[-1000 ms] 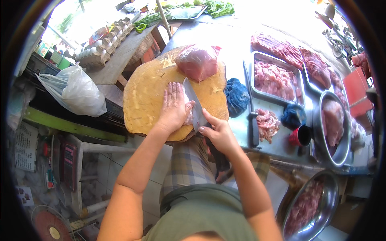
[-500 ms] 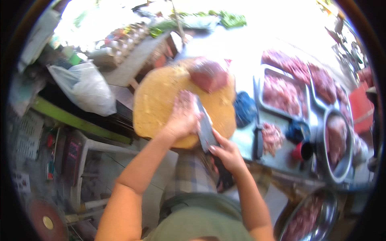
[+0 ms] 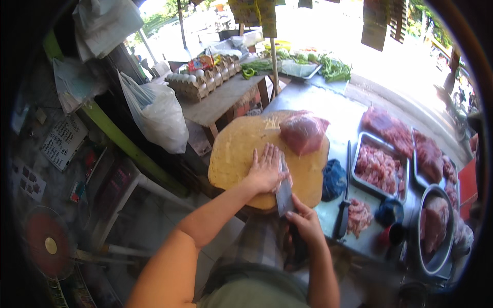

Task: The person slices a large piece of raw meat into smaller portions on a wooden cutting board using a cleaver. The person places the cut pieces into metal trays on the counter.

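Centrally, a big round yellow chopping block (image 3: 241, 149) stands at the near left end of the metal surface (image 3: 334, 110), and everything else is placed against it. On the block's far right part lies a large slab of raw pink meat (image 3: 303, 132), well apart from both hands. Right of the block, a metal tray (image 3: 379, 168) holds cut pieces of meat, with more slabs beyond it and a round metal bowl (image 3: 435, 226) with another chunk farther right, partly cut off by the dark rim of the view. A crumpled blue cloth (image 3: 334, 179) lies just beside the block's right edge, and a dark-handled knife (image 3: 343, 205) lies next to it, its long axis running away from the person. The left hand (image 3: 267, 168) rests flat, fingers spread, palm down on the block's near right part. The cleaver (image 3: 284, 192) lies just right of that hand, its long axis running from the person toward the meat, blade tip pointing away, edge toward the left hand. The right hand (image 3: 306, 223), off the block's near edge, has its grip closed around the cleaver's handle, which the fingers hide. Whether anything lies under the left palm cannot be made out.
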